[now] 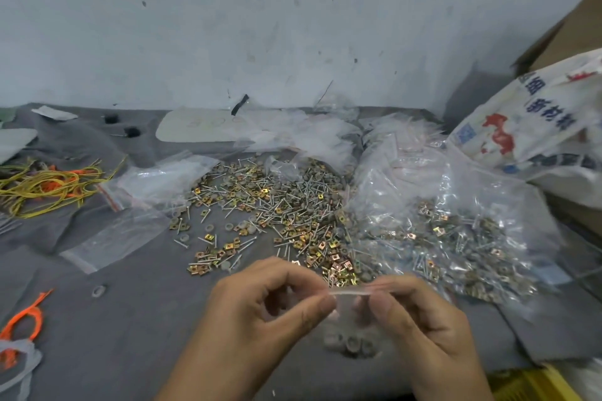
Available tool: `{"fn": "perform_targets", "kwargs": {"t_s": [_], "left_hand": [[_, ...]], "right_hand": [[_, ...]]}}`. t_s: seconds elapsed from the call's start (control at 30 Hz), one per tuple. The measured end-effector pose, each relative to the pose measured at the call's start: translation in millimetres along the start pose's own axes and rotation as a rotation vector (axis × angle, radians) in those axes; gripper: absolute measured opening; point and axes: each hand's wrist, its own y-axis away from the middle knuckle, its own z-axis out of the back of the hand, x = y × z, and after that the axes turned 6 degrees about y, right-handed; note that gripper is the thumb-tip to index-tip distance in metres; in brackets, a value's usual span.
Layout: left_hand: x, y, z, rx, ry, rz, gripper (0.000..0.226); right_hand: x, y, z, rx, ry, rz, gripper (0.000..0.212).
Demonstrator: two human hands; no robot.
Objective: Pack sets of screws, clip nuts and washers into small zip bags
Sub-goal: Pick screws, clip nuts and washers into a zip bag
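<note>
Hands: left hand (270,312) and right hand (423,322) were raised close together in front of the person, each clamped on one end of the mouth of a small zip bag (350,291).
Left hand: thumb and forefinger pinched the bag's left top corner, and the other fingers were curled behind.
Right hand: thumb and forefinger pinched the right end of the seal strip, knuckles turned toward the camera.
Bag's place: it hung between the two hands, just above the grey cloth (146,319) and nearer the person than the loose heap of screws, clip nuts and washers (270,205).
Contents: a few washers (353,342) sagged at the bottom. It was too blurred to tell whether screws or clip nuts were inside.
Handling: the film was probably thin, limp and slippery, and the bag light with its weight low. The seal strip looked the firmest part to hold, and screw tips might pierce the sides.
Nearby: a large clear bag of mixed hardware (456,238) lay to the right.
</note>
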Motion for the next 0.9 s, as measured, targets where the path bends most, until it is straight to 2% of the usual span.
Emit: {"fn": "perform_targets", "kwargs": {"t_s": [0.2,0.23,0.33,0.47,0.57,0.77,0.87,0.9], "left_hand": [[1,9,19,-0.014,-0.144,0.002,0.023],[2,10,21,-0.016,-0.159,-0.003,0.023],[3,12,25,-0.017,-0.173,-0.022,0.024],[4,12,28,-0.029,-0.173,-0.02,0.023],[2,13,31,-0.033,-0.179,-0.026,0.018],[-2,9,35,-0.06,-0.194,-0.042,0.017],[-7,1,41,-0.04,-0.248,-0.069,0.018],[-9,-1,43,-0.036,-0.273,-0.085,0.017]], "right_hand": [[-1,-3,-5,-0.001,-0.11,-0.044,0.007],[-2,-4,-6,-0.001,-0.115,-0.041,0.008],[-4,-5,-6,0.003,-0.137,-0.053,0.039],[-4,-9,-6,0.0,-0.124,-0.028,0.027],[-2,-10,-8,0.012,-0.15,-0.046,0.041],[0,-17,-15,0.032,-0.221,-0.034,0.024],[8,-28,-17,0.116,-0.119,-0.004,0.008],[11,-33,-17,0.146,-0.055,0.023,0.01]]}}
